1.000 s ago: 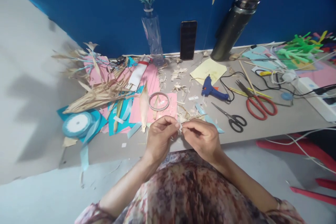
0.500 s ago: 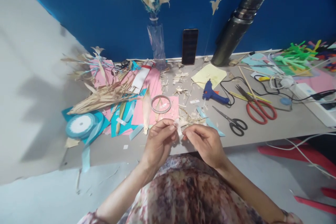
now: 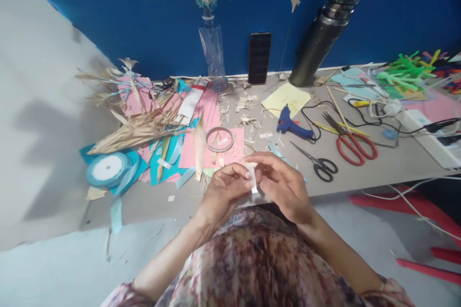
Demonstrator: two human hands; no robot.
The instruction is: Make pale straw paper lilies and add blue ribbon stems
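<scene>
A small white strip (image 3: 254,185), perhaps paper or tape, is pinched between the thumb and fingers of my left hand (image 3: 224,188) above the table's front edge. Close against its right side is my right hand (image 3: 284,186), index finger stretched over the top and thumb apart from it. Whether the right fingertips touch the strip is hard to see. Behind my hands lie a roll of tape (image 3: 219,139) on pink paper (image 3: 236,141) and a pale dried husk (image 3: 199,148).
On the right are black-handled scissors (image 3: 324,169), red-handled scissors (image 3: 355,148), a blue glue gun (image 3: 293,127) and a power strip (image 3: 430,139). A flask (image 3: 326,33), phone (image 3: 260,59) and bottle of husk flowers (image 3: 212,53) stand behind. A ribbon spool (image 3: 107,169) lies left.
My right hand has opened from a pinch, its index finger now reaching forward. The white strip, in my left hand, has shifted slightly right and hangs lower.
</scene>
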